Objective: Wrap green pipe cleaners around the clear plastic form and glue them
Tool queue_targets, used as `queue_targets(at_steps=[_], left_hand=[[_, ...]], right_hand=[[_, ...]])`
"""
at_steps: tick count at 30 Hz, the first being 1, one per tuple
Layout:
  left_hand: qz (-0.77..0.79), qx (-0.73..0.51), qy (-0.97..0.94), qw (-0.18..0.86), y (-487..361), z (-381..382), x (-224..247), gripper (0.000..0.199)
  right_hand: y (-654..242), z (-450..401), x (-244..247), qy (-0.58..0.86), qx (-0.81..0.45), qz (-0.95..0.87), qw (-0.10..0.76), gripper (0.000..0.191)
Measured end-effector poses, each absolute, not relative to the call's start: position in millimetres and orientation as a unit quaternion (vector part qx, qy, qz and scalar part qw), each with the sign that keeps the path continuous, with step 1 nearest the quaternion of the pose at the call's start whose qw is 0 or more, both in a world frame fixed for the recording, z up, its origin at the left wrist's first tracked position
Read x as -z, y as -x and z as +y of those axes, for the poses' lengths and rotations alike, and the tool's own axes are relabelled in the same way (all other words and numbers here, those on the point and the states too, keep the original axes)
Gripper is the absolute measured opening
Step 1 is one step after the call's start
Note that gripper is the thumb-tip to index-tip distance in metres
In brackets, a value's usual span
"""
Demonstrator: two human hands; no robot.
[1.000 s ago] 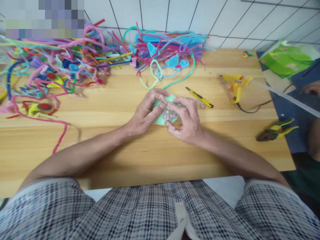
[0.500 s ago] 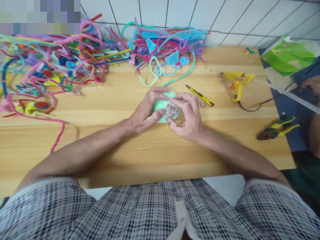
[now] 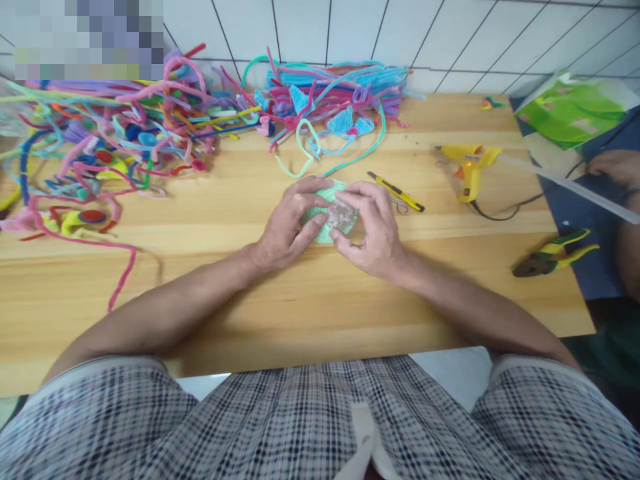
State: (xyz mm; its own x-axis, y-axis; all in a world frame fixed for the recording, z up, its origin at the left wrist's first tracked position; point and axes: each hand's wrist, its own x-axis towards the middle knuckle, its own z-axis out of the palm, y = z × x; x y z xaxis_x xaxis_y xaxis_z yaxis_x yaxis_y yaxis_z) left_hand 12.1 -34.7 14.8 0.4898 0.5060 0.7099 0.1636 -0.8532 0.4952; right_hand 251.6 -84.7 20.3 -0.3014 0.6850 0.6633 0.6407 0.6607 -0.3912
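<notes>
Over the middle of the table, my left hand (image 3: 285, 227) curls around the left side of a rounded mint-green piece (image 3: 324, 235) that looks wound from pipe cleaner. A clear, greyish round part (image 3: 341, 216) sits on the green piece's near face. My right hand (image 3: 375, 230) grips from the right, its fingertips and thumb at the rim of the clear part. The fingers hide some of the green piece's edges. Just beyond my right hand lies a yellow utility knife (image 3: 397, 192), with scissor handles (image 3: 401, 207) partly under it.
Tangled pipe cleaners (image 3: 165, 127) cover the back left, and a blue and pink bundle (image 3: 345, 87) lies by the tiled wall. A yellow glue gun (image 3: 470, 167), its cord and pliers (image 3: 553, 255) are on the right. Another person's hand (image 3: 615, 170) shows beyond the table's right edge.
My left thumb has drawn back slightly left from the clear part. Both hands keep hold of the green piece. The camera view has shifted a little.
</notes>
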Motion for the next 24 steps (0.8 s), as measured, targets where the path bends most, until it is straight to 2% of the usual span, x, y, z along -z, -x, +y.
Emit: queue_targets(at_steps=[10,20,24], left_hand=[[0.202,-0.474,-0.832,0.205,-15.2,-29.7,-8.3,0.027],[0.211,-0.499,-0.834,0.108,-15.2,-27.1,-1.9,0.025],[0.223,-0.520,-0.816,0.117,-17.1,-27.2,1.4,0.029]], right_hand=[[-248.3,-82.0,-21.8,0.436,-0.023,-0.796,0.420,0.062],[-241.4,-82.5,-31.5,0.476,-0.020,-0.784,0.398,0.058],[-233.8,-79.0,-30.6,0.484,0.002,-0.773,0.410,0.056]])
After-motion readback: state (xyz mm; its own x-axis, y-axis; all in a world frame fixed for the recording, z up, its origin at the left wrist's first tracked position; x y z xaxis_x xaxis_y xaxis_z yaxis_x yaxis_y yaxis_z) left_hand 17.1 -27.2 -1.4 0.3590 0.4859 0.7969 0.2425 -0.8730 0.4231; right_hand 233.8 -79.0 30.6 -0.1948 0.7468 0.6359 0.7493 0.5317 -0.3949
